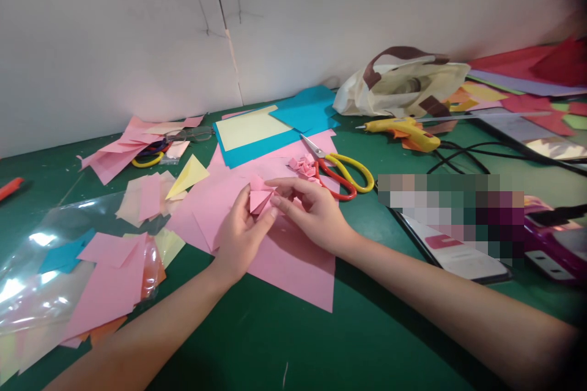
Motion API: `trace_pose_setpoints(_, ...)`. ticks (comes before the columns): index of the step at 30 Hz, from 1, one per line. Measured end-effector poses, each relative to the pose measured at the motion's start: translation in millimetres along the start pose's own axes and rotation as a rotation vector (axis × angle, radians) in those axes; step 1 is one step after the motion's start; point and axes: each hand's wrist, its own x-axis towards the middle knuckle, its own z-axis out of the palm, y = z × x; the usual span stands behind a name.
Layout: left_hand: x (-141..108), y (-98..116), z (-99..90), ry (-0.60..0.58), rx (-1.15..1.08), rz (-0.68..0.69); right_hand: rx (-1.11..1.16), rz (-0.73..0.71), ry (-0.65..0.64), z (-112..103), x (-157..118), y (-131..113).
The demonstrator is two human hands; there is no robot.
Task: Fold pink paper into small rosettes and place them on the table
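Between both hands is a small piece of folded pink paper [260, 198], creased into pointed layers. My left hand [241, 235] grips its left and lower side, thumb in front. My right hand [312, 211] pinches its right edge between thumb and fingers. Under the hands lie large pink paper sheets [302, 275]. Just beyond my right hand, a small cluster of folded pink paper pieces [303, 165] rests beside scissors [339, 174] with one red and one yellow handle loop. The scissors' blades point away, toward the blue sheets.
Blue sheets [316, 110] with a cream sheet [252, 128] lie at the back. A yellow glue gun [403, 132], black cable, cloth bag [353, 95] and phone [458, 253] are to the right. On the left are a clear plastic bag [27, 256] and paper scraps [114, 153].
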Motion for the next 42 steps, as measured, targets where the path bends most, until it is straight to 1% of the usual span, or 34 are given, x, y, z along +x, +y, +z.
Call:
trace_pose_setpoints(3, 0.8, -4.3, -0.5, -0.026, 0.009, 0.054, 0.010, -0.014, 0.040, 0.1, -0.3, 1.7)
trace_pose_setpoints(9, 1.3, -7.4, -2.3, 0.106, -0.002, 0.017, 0.010, 0.016, 0.057, 0.2, 1.1, 2.1)
trace_pose_setpoints(14, 1.1, -5.5, -3.9, 0.153, -0.032, 0.050, 0.021, 0.074, 0.069, 0.0, 1.5, 3.2)
trace_pose_setpoints(18, 1.0, -3.9, -3.5, 0.158, -0.059, 0.074, 0.009, 0.067, 0.068, -0.3, 1.4, 1.8)
trace_pose_setpoints(20, 1.4, -2.7, -2.9, 0.195, -0.057, 0.080, 0.012, 0.061, 0.062, -0.3, 0.8, 0.4)
trace_pose_setpoints(23, 2.8, -2.3, -2.8, 0.283, -0.013, 0.066, 0.009, 0.078, 0.027, -0.2, -0.7, -0.8)
trace_pose_setpoints(25, 3.9, -3.4, -3.5, 0.313, -0.003, 0.051, 0.003, 0.092, 0.016, 0.1, -1.7, -0.5)
trace_pose_setpoints(32, 1.9, -2.6, -3.4, 0.316, -0.011, 0.023, 0.052, 0.108, 0.033, 1.1, -1.7, 1.6)
trace_pose_setpoints(35, -0.3, 0.7, -1.6, 0.309, -0.027, 0.055, 0.110, 0.127, 0.046, 0.6, 0.0, 1.8)
trace_pose_setpoints(38, -0.8, 1.9, -1.1, 0.301, 0.051, 0.086, 0.160, 0.109, 0.042, -0.1, 1.1, 2.7)
trace_pose_setpoints(42, -1.0, -0.1, -3.5, 0.331, 0.174, 0.076, 0.104, 0.050, 0.039, -0.3, 0.6, 2.9)
